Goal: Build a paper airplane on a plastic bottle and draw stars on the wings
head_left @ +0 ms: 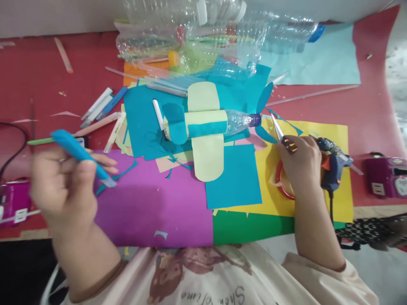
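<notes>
On the left, the left hand [65, 182] is up over the bench [372, 110], pinching a long blue strip [81, 154] between thumb and fingers. It looks like folded paper, so a soft pinch should be best, as a hard squeeze could crease it. Under its tip is the purple paper [152, 207], with a thin blue scrap [129, 169] on it. It helps to keep scraps out of the way.

In the middle, the bottle plane [206, 120] lies on its side, with its cap to the right. Its pale green wings [208, 159] reach near and far. They look easy to bend, so sleeves should not brush them.

At the cap are blue propeller blades [265, 97]. The scissors [278, 129] have their tip just beside these, so go slowly there or a blade could get nicked. The right hand [302, 161] is closed around the scissors' handles. Just to its right, on the yellow paper [338, 205], is a glue gun [333, 169]. Watch out, its nozzle could be hot.
</notes>
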{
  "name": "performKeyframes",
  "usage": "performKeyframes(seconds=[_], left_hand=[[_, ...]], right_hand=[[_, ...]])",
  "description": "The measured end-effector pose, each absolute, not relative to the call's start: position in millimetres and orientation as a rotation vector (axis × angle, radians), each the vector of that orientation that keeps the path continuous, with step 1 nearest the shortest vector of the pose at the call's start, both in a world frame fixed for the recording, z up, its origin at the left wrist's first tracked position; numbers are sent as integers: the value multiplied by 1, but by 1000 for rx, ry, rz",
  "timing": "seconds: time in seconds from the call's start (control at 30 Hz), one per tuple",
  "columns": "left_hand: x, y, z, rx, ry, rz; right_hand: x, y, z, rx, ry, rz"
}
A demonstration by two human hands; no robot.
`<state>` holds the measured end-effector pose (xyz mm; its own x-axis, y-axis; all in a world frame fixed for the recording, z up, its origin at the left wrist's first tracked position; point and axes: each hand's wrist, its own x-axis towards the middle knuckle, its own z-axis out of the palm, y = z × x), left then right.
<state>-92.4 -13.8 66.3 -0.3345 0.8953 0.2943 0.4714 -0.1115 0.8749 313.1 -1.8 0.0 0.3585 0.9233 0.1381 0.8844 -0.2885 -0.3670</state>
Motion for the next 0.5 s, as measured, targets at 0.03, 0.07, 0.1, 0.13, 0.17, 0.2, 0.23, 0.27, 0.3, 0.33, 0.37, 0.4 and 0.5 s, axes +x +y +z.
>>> performKeyframes(seconds=[0.03,0.07,0.1,0.13,0.17,0.2,0.23,0.27,0.3,0.33,0.37,0.4,0.5], left_hand=[[-80,-14,66,1553,1645,1460],[-68,-14,65,1567,1553,1412],[-57,-13,63,1539,1510,1316],[-47,-12,61,1538,1425,1250],[-38,-12,58,1525,1342,1175],[-29,-11,55,1520,1253,1110],[-21,-11,52,1545,1186,1050],[-12,-10,49,1607,1173,972],[-4,-10,46,1698,1166,855],[3,-9,43,1811,1160,784],[10,-8,40,1916,1133,709],[15,-6,37,2030,1103,631],[20,-1,27,2352,1066,475]], right_hand=[[315,2,3,-2260,-1575,162],[315,6,7,-2264,-1577,196],[313,8,12,-2255,-1565,196],[309,9,19,-2226,-1562,171],[303,8,26,-2169,-1565,114],[294,7,33,-2074,-1567,103],[282,4,39,-1954,-1594,192],[270,2,44,-1824,-1613,367],[256,-1,47,-1692,-1631,591],[243,-3,49,-1564,-1644,870],[231,-4,48,-1432,-1639,1158],[220,-4,45,-1331,-1585,1385],[198,1,32,-1177,-1326,1735]])
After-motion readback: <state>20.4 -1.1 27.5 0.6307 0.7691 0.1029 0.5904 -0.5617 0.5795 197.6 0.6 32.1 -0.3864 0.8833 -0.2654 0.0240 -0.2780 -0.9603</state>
